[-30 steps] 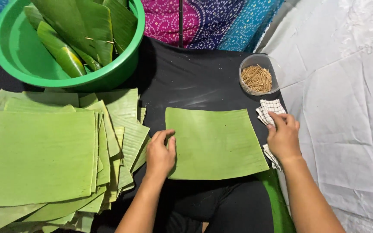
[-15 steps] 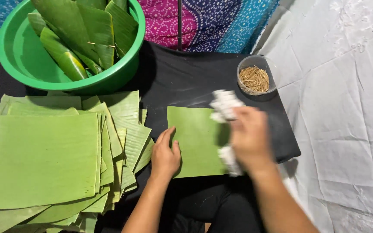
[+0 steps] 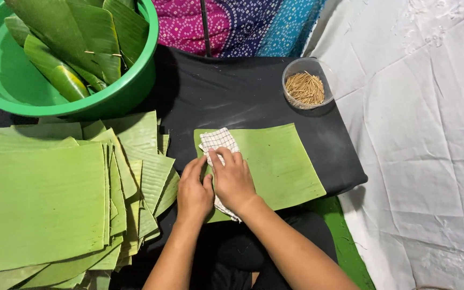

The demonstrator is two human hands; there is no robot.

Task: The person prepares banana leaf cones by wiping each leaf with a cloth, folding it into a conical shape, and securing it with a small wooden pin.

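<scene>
Banana leaf sheet (image 3: 280,164), the flat green rectangular cut piece, lies alone on the black cloth-covered board (image 3: 243,94), and I'll place everything else off that leaf. Both hands sit on its left end. The right hand (image 3: 233,180) is spread flat with the fingers pressing a white checked cloth (image 3: 218,140) down onto the leaf, so it's pinning the cloth, not pinching it. The left hand (image 3: 193,190) is just beside it, fingers loose and flat on the leaf's left edge, gripping nothing.

What could go wrong, I reckon: these leaves split along the grain, so a hard push with the cloth could tear it, and if the left hand eases off, the sheet could slide toward the board's near edge, which it already overhangs a bit.

Containers, big to small:
- Round green plastic basin (image 3: 68,80), up and left of the leaf, holds several long uncut banana leaves (image 3: 76,37), a couple seemingly pinned with small sticks.
- Small clear round bowl (image 3: 307,83), just beyond the leaf's far right corner, holds a heap of short tan wooden sticks (image 3: 305,88).

Left of the leaf there's a fanned stack of cut green leaf sheets (image 3: 44,204).
</scene>
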